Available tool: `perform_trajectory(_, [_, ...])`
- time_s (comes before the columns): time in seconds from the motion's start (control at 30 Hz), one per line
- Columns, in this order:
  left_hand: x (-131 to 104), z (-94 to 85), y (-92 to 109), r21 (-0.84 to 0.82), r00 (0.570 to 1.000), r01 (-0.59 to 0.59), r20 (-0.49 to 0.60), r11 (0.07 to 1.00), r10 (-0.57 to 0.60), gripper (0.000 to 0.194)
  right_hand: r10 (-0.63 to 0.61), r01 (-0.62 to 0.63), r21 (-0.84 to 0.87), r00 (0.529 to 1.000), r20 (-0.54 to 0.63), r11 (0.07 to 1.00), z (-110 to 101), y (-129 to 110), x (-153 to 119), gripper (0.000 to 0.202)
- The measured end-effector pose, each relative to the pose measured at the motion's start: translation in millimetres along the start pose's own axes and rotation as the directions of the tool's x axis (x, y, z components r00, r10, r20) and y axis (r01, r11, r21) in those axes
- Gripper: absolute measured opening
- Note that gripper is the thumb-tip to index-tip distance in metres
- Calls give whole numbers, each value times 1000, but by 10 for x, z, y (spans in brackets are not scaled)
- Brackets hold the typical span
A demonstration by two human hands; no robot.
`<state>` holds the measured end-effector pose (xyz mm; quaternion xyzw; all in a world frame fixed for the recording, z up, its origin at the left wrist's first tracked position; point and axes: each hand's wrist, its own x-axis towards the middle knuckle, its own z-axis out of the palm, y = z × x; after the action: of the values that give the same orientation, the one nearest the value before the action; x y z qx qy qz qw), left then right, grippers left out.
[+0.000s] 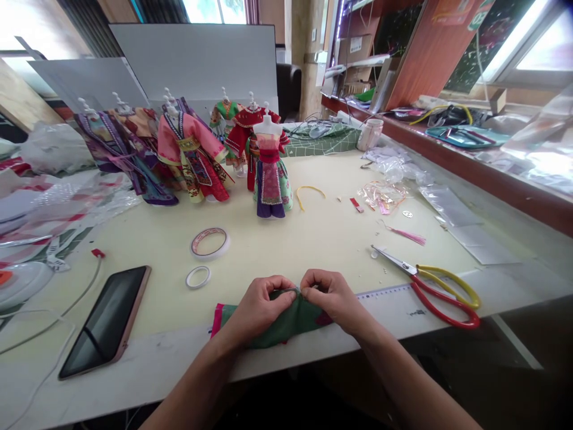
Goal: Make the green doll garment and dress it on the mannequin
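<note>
Green cloth (282,327) with a pink end strip lies at the table's front edge, partly covered by my hands. My left hand (264,304) pinches its upper edge between thumb and fingers. Close beside it, my right hand (329,298) pinches the same edge, fingertips nearly meeting the left ones. Whether something small, such as a needle, sits between the fingertips is too fine to make out. Under the right hand, a ruler (385,292) runs off to the right. Scissors (430,283) with one yellow and one red handle rest across it.
Dressed doll forms (268,161) stand along the back left. Two tape rolls (209,243) lie left of centre, with a phone (107,322) and cable nearer the left edge. To the right are a pink tassel (406,235), a yellow cord (311,189), small beads and plastic bags.
</note>
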<state>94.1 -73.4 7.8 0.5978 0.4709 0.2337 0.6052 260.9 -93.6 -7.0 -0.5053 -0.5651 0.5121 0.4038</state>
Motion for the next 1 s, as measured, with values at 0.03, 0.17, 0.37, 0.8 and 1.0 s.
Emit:
perform_trajectory(0.03, [2,0,1,8,1000,-6,-3,1000,6,17,-30,29,-33,999,-15,999,6,-5,-4,11])
perform_trajectory(0.17, [26,9,-5,67,998,-51,-30,996,53,21,-158,135,-214,983,-97,967,47,-7,-21,10])
perform_trajectory(0.37, [66,18,-59,118,989,-117,-72,986,126,18,-291,228,-344,946,-145,911,115,33,-32,11])
perform_trajectory(0.8, [56,57,-83,529,900,-286,-137,799,413,15,-232,158,-388,961,-151,908,132,-20,-79,11])
perform_trajectory(1.0, [41,83,-118,707,821,-366,-61,605,568,16,-216,114,-489,964,-158,865,139,-28,-84,12])
